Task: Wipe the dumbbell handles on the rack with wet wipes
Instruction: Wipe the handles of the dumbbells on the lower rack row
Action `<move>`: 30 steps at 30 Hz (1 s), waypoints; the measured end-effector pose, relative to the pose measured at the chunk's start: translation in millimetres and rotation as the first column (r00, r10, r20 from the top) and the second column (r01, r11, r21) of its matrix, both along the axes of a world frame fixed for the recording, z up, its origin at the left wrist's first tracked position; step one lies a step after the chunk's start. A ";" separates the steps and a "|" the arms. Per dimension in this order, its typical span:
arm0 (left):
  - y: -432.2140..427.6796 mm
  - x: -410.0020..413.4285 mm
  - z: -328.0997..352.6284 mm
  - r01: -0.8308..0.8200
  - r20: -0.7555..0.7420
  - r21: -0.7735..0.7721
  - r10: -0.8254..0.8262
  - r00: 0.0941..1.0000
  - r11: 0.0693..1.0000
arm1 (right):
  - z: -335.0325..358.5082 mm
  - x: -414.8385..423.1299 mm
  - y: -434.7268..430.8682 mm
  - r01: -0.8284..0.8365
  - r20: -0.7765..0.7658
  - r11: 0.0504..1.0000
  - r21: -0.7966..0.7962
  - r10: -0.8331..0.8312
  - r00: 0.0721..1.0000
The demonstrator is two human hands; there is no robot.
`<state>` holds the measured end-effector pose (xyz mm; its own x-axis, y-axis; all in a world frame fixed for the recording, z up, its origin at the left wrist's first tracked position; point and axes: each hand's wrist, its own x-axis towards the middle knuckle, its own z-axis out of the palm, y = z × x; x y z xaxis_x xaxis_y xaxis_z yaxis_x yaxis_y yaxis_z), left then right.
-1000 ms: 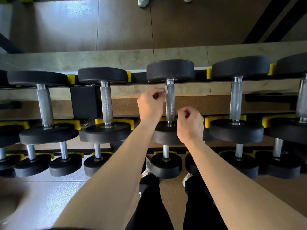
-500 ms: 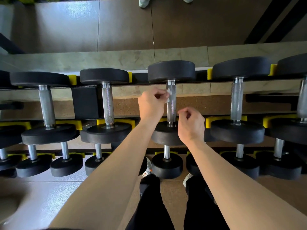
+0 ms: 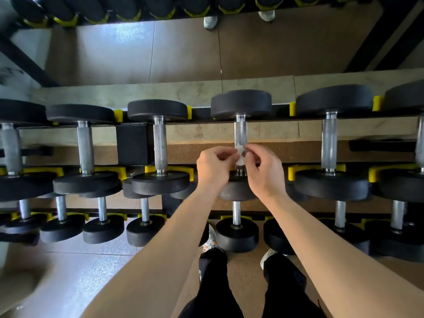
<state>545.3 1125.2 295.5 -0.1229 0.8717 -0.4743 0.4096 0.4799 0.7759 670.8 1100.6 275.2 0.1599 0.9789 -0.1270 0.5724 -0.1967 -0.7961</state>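
Crumpled wipe (image 3: 241,155) in the pinching grip of left hand (image 3: 215,167) and right hand (image 3: 267,172), lower end of handle (image 3: 240,131) hidden behind

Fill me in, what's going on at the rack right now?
A person stands over a black and yellow dumbbell rack. The left hand and right hand meet in front of the knurled steel handle of one upper-row black dumbbell, both pinching a small white wet wipe at the handle's lower part. Whether the wipe touches the metal is unclear. The neighbouring dumbbells sit in their cradles, with no hand on them.
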 end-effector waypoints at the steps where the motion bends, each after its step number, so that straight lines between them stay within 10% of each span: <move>1: 0.3 2.0 1.8 -0.007 0.030 -0.010 0.007 1.000 1.000 | 2.9 1.8 2.1 -0.042 -0.011 0.999 0.026 0.042 0.999; 6: 2.2 9.6 1.7 -0.119 0.213 -0.040 0.125 0.969 0.992 | 6.4 20.4 21.2 -0.071 -0.101 0.997 -0.023 0.068 0.993; 11: 8.0 13.9 -15.1 -0.350 0.077 0.071 0.345 0.935 0.934 | 2.3 23.5 51.4 0.062 -0.042 0.993 0.101 -0.058 0.997; 30: 10.7 24.7 -25.3 -0.378 -0.026 0.155 0.386 0.922 0.913 | -22.6 19.6 61.7 -0.182 0.198 0.948 0.263 0.132 0.971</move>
